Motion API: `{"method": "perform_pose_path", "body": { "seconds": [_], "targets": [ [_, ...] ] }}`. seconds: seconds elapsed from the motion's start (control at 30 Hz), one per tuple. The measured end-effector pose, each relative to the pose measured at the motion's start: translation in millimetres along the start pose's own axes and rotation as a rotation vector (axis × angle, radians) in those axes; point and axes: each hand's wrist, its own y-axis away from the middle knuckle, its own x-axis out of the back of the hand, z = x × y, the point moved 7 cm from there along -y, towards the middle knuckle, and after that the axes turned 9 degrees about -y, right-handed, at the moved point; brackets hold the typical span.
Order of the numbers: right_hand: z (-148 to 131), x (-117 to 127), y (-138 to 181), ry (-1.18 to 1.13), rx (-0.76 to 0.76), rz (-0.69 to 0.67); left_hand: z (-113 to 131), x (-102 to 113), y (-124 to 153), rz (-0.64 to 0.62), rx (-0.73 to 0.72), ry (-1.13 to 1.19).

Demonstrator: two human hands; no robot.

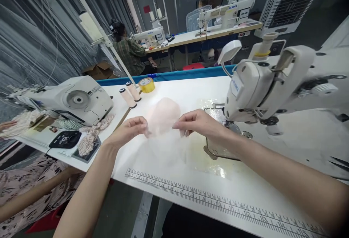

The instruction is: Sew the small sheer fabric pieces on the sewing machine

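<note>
Both my hands hold a thin, pale pink, see-through piece of fabric (163,116) just above the white sewing table (191,183). My left hand (131,129) pinches its left edge with closed fingers. My right hand (197,123) pinches the right edge. The fabric hangs down between them to the tabletop. The white sewing machine (272,81) stands directly to the right, its needle area (231,121) close beside my right hand.
A printed ruler (218,201) runs along the table's front edge. Two thread spools (130,94) and a yellow tape roll (146,84) stand at the back left. Another sewing machine (68,101) with fabric scraps sits left, where a co-worker's arm (32,194) shows. Other people work at far tables.
</note>
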Motion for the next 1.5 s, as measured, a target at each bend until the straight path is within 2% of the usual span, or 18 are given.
{"method": "perform_pose_path", "body": {
  "seconds": [0.1, 0.2, 0.3, 0.4, 0.6, 0.73, 0.87, 0.93, 1.0, 1.07, 1.17, 1.3, 1.4, 1.5],
  "targets": [
    [-5, 5, -26, -0.021, 0.069, 0.127, 1, 33, -36, 0.180, -0.026, -0.025],
    [-2, 21, -55, 0.014, 0.118, 0.281, 2, 53, -85, 0.274, -0.037, -0.103],
    [13, 42, -78, 0.120, 0.111, 0.409, -6, 51, -124, 0.272, -0.022, -0.227],
    [29, 59, -90, 0.263, 0.076, 0.483, -20, 41, -140, 0.320, -0.010, -0.385],
    [33, 60, -90, 0.554, 0.075, 0.517, -27, 28, -127, 0.544, -0.017, -0.736],
    [31, 59, -83, 0.674, 0.078, 0.517, -16, 20, -109, 0.599, -0.066, -0.893],
    [27, 64, -85, 0.645, 0.138, 0.498, -4, 15, -76, 0.651, -0.177, -0.945],
    [25, 64, -98, 0.574, 0.185, 0.464, -1, 7, -57, 0.614, -0.272, -0.967],
    [23, 60, -117, 0.483, 0.214, 0.409, -2, -11, -41, 0.491, -0.413, -1.031],
    [21, 51, -138, 0.402, 0.228, 0.335, -8, -26, -30, 0.374, -0.467, -1.110],
    [20, 34, -153, 0.331, 0.247, 0.198, -20, -33, -26, 0.347, -0.384, -1.149],
    [21, 20, -144, 0.330, 0.285, 0.039, -27, -29, -30, 0.352, -0.231, -1.080],
    [23, 17, -134, 0.379, 0.308, 0.005, -31, -28, -34, 0.311, -0.160, -1.095],
    [18, 16, -130, 0.474, 0.285, 0.054, -35, -28, -34, 0.302, -0.165, -1.128]
  ]
}}
